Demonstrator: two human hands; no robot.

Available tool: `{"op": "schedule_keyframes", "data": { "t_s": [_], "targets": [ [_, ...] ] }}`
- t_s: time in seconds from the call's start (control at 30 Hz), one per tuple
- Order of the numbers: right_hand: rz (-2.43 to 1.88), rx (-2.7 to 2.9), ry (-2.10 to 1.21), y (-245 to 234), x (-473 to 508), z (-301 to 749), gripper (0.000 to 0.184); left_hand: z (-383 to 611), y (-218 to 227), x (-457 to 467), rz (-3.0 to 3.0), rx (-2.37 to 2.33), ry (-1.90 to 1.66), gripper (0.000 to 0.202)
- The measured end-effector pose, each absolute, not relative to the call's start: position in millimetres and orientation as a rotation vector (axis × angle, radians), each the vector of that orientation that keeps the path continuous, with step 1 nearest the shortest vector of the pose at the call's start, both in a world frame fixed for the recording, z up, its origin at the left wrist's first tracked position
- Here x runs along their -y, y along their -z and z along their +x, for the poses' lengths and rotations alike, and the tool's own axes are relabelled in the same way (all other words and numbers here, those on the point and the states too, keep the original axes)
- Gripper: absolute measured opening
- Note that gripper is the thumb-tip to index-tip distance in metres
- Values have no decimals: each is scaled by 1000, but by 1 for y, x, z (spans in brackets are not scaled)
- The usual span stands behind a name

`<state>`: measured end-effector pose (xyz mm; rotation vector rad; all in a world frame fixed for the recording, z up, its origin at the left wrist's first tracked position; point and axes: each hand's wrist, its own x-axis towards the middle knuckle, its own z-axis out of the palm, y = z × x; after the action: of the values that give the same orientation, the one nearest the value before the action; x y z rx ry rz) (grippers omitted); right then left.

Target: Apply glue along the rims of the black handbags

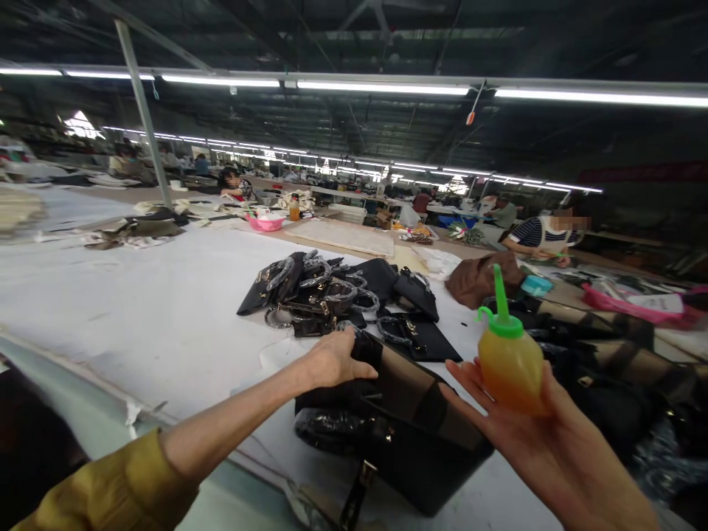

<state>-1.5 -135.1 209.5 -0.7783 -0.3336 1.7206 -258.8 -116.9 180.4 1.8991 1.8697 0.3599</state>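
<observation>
Squeeze bottle (pixel 509 372), yellow with a green cap, rested upright in your right hand (pixel 558 450), which curled around it, just above the near side of the table (pixel 138 310). Your left hand (pixel 332 361) gripped the top edge of the black bag (pixel 409 442) lying in front of you. It looked like an early step: the spout pointed up, apart from the bag, and no drops showed on it. A pile of bags (pixel 332 291) lay behind.

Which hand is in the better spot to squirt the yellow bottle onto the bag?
Probably the right hand: it holds the squeeze bottle upright, right beside the handbag. The left hand is busy gripping the handbag's top edge.
</observation>
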Motion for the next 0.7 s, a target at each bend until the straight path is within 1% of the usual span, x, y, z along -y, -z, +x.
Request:
{"op": "schedule_keyframes", "data": {
  "t_s": [0.1,0.23,0.4,0.47,0.6,0.7],
  "targets": [
    [-789,347,-1716,-211,138,-4,39,-256,-175,99,1837,-1792,-260,64],
    [-799,386,-1701,-214,144,-5,36,-250,-160,81,1816,-1820,-314,66],
    [-816,368,-1663,-216,143,-4,35,-245,-142,75,1804,-1952,-460,51],
    [-812,364,-1671,-216,143,-4,35,-242,-136,77,1767,-1951,-574,42],
    [-822,350,-1672,-216,141,-3,37,-237,-123,82,1686,-1839,-768,20],
    [-864,313,-1638,-214,138,-2,39,-237,-112,81,1635,-1696,-834,16]
  ]
}}
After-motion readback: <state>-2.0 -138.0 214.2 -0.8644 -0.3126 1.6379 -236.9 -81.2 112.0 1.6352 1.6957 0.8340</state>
